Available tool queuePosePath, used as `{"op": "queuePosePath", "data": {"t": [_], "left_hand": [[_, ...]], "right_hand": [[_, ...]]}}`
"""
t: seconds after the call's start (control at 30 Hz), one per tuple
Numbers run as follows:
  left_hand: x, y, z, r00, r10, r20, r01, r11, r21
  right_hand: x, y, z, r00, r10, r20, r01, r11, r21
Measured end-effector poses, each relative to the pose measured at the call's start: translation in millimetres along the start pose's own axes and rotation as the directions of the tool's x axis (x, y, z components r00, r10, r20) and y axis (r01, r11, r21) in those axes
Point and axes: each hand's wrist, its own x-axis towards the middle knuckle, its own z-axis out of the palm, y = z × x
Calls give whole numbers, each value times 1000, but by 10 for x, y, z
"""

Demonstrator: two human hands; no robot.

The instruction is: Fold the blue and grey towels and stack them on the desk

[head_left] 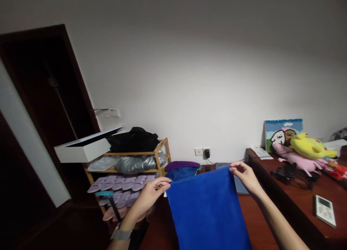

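A blue cloth (206, 210) with a stitched top edge hangs between my hands, stretched fairly flat. My left hand (155, 192) pinches its upper left corner, and a watch or bracelet (121, 233) circles that wrist. At the upper right corner, my right hand (245, 176) pinches the same edge between thumb and fingers. The cloth's lower end runs out of the frame. Behind it, a folded purple and blue cloth pile (183, 170) lies on the reddish-brown table (258, 221), and a grey-blue flat item (241, 185) is partly covered.
A wooden shoe rack (159, 159) at left carries lilac slippers (130, 183), a black bag (134, 139) and a white box (84, 152). On the raised surface at right are plush toys (309, 147), a dark cable (295, 176) and a remote control (325, 210). A charger (207, 153) sits in the wall socket.
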Motion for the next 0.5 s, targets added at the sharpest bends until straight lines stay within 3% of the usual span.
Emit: {"op": "queuePosePath", "data": {"t": [0.13,0.23,0.4,0.5], "left_hand": [[-57,29,133,998,54,40,-58,993,103],[-181,152,254,995,95,9,-95,991,90],[-472,418,598,996,64,57,-65,998,12],[-565,473,920,996,-2,94,9,997,-73]], "right_hand": [[-222,-48,-261,999,-2,44,6,997,-75],[-405,-101,-493,999,-31,44,37,987,-155],[-561,-117,-854,988,-33,-148,3,981,-196],[-432,-41,-897,959,-52,-279,-3,981,-193]]}}
